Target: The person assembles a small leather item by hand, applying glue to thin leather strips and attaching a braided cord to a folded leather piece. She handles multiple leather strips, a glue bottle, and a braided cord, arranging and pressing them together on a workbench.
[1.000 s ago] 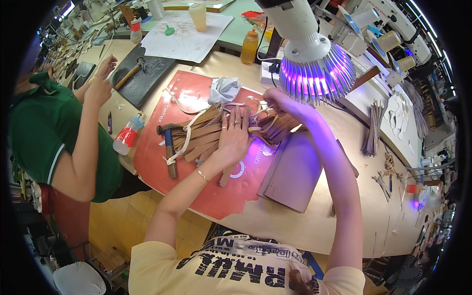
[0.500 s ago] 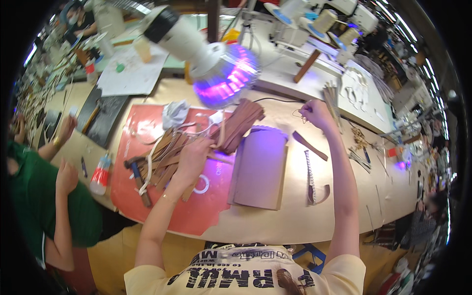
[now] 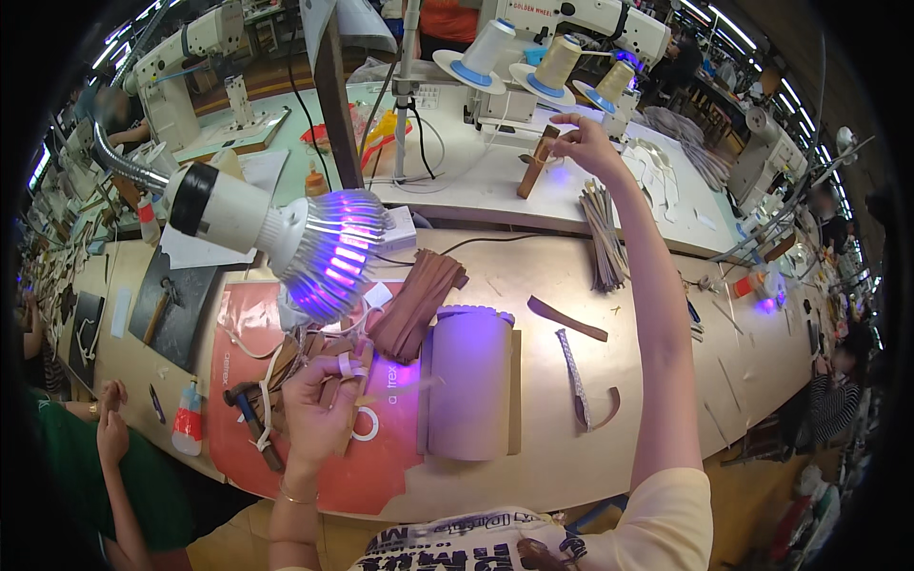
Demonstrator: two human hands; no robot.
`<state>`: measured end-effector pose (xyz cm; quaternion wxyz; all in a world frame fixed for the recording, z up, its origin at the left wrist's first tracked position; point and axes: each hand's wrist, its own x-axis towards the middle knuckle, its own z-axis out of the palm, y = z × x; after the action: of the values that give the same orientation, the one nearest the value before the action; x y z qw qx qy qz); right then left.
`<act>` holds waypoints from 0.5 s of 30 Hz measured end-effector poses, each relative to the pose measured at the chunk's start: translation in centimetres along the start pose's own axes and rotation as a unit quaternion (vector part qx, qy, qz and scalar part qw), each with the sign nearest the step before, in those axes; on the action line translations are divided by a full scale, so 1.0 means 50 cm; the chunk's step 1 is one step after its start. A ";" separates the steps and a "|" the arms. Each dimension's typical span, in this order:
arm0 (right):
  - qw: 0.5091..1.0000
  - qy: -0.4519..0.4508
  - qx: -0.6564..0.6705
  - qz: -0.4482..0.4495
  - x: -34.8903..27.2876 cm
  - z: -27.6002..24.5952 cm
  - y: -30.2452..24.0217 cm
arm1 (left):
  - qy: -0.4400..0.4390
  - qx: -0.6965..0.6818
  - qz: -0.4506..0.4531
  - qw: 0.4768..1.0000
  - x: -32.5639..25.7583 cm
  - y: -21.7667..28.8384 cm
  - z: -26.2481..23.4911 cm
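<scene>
My left hand [image 3: 319,409] is closed above the red sheet [image 3: 381,485], with white wraps on its fingers. A thin tan strip [image 3: 409,388], blurred by motion, sticks out of it to the right. Under and beside that hand lie loose brown strips [image 3: 281,385] and a hammer [image 3: 252,423]. My right hand [image 3: 586,147] reaches far forward over the white table, fingers apart, beside a brown bar [image 3: 538,167]. A thin loop seems to hang by the bar; whether my fingertips touch it I cannot tell.
A lamp [image 3: 276,233] with a ribbed metal head hangs low at left. Nearby are a brown strip bundle [image 3: 419,300], a tan curved form [image 3: 471,390], a braided strip [image 3: 574,376] and thread cones [image 3: 490,48]. A co-worker's hands [image 3: 111,419] are at far left.
My right hand has moved forward from above the gold table to the brown bar, its thin loop no longer plainly between the fingers. My left hand has come nearer with a strip. The view has shifted.
</scene>
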<state>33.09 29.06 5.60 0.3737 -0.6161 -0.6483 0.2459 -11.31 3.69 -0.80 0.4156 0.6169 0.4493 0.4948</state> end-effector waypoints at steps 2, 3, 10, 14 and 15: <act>1.000 0.003 0.003 -0.011 0.032 -0.002 0.005 | -0.008 -0.054 -0.021 0.998 0.002 -0.002 0.015; 1.000 0.004 0.009 -0.015 0.046 -0.002 0.008 | -0.008 -0.063 -0.023 0.998 0.005 -0.003 0.019; 0.999 0.048 0.012 -0.008 0.102 -0.010 0.039 | -0.010 -0.067 -0.044 0.997 0.005 -0.019 0.029; 0.995 0.096 0.021 -0.030 0.114 -0.010 0.075 | -0.004 -0.054 -0.044 0.998 0.004 -0.028 0.030; 0.994 0.103 0.027 -0.037 0.116 -0.008 0.084 | -0.005 -0.046 -0.037 0.998 0.005 -0.026 0.031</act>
<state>36.19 35.22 3.61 0.4633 -0.6036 -0.6219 0.1849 -9.96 4.17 -2.24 0.4636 0.5825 0.4464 0.4965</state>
